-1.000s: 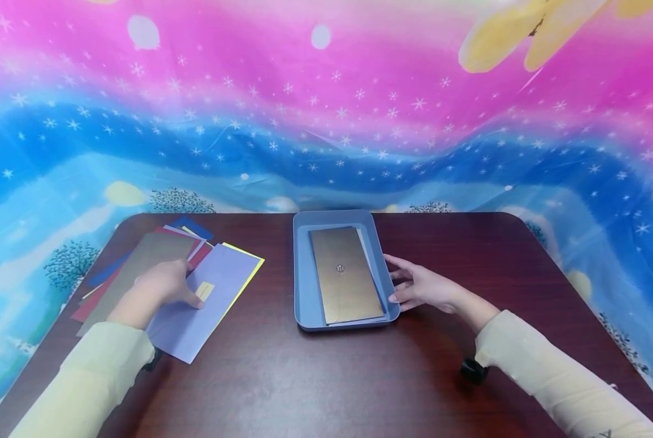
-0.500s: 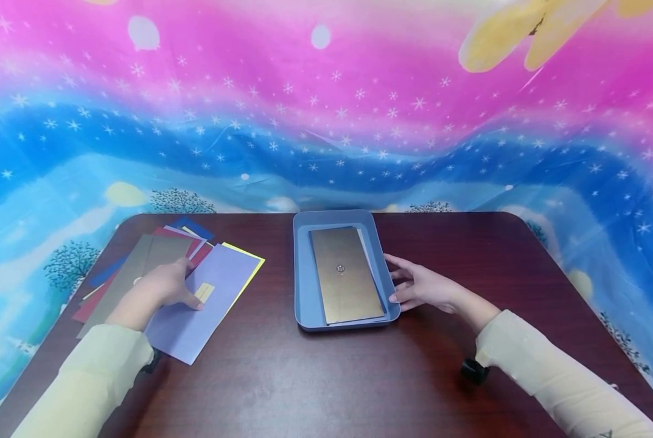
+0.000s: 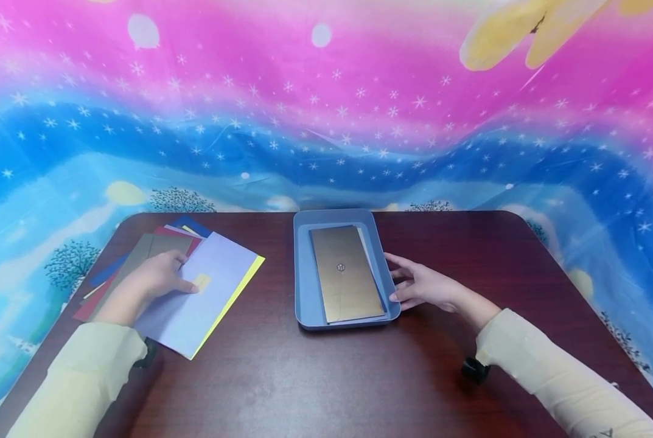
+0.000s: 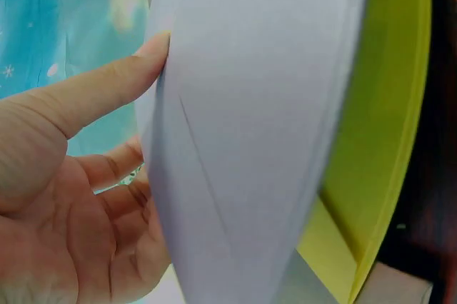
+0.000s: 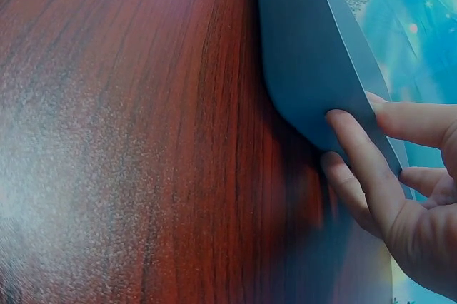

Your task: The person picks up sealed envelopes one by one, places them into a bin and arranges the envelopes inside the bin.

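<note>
The purple envelope [image 3: 222,274] has just moved. It sits a bit higher up and further left in the frame than a moment ago, and a wider strip of the yellow envelope [image 4: 393,90] now peeks out along its right side. The left hand [image 3: 159,280] has shifted left with it. To me, this means the purple envelope is starting to come away from the yellow one. The left wrist view fits that: the purple envelope is bent, and a gap shows between the two.

The purple envelope is at the left of the frame, on top of the messy pile. The left hand pinches its left edge, with the thumb on one face. The right hand [image 3: 427,289], right of the middle, has not moved much. Its fingers grip the right wall of the blue tray [image 3: 300,274], some outside and some over the rim, so I think it is keeping the tray steady.

In the tray lies a gold envelope [image 3: 348,283]. Under the left hand are a brown envelope [image 3: 145,244] and a red envelope [image 3: 87,310]. The left hand and the purple envelope hide a lot of the pile, so I cannot count it. The tray's raised left wall stands between the pile and the gold envelope. A bright snowy cloth [image 3: 326,97] hangs behind the dark surface [image 3: 282,377].
</note>
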The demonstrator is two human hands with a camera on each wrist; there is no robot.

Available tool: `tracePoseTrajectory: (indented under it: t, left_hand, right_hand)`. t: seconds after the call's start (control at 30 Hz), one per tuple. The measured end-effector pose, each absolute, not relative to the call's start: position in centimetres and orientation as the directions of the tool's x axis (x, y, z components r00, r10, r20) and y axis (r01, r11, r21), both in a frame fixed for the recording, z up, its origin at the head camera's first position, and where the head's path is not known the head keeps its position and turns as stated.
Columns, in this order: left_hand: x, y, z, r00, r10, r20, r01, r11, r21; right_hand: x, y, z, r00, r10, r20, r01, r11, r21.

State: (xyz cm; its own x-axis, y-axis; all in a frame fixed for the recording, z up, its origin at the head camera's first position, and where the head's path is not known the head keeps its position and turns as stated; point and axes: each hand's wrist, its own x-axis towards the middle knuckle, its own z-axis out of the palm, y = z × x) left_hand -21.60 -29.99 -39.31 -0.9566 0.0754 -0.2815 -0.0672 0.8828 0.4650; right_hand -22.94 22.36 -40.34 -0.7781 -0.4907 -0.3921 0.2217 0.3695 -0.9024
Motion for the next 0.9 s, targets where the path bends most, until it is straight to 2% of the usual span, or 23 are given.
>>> tracePoseTrajectory:
  t: [0.23, 0.47, 0.73, 0.9]
  left_hand:
    - [-21.61, -30.23, -39.38, -0.960, 0.109, -0.257, -0.025, 0.883, 0.468]
    - [-21.54, -29.96, -39.17, -0.971, 0.140, -0.194, 0.008, 0.828, 0.561]
    - [-21.39, -29.85, -39.05, -0.969, 0.102, -0.227, -0.089, 0.710, 0.699]
    - [-21.34, -30.00, -39.28, -0.954, 0.131, -0.270, -0.144, 0.590, 0.795]
  right_hand:
    - [-22.97, 22.42, -40.36, -0.775, -0.497, -0.391, 0.224, 0.361, -0.905]
    - [-22.90, 22.45, -40.35, -0.775, -0.505, -0.381, 0.215, 0.356, -0.909]
    - [-22.92, 22.50, -40.32, -0.770, -0.519, -0.371, 0.207, 0.347, -0.915]
    - [-22.91, 22.48, -40.31, -0.768, -0.520, -0.373, 0.208, 0.348, -0.914]
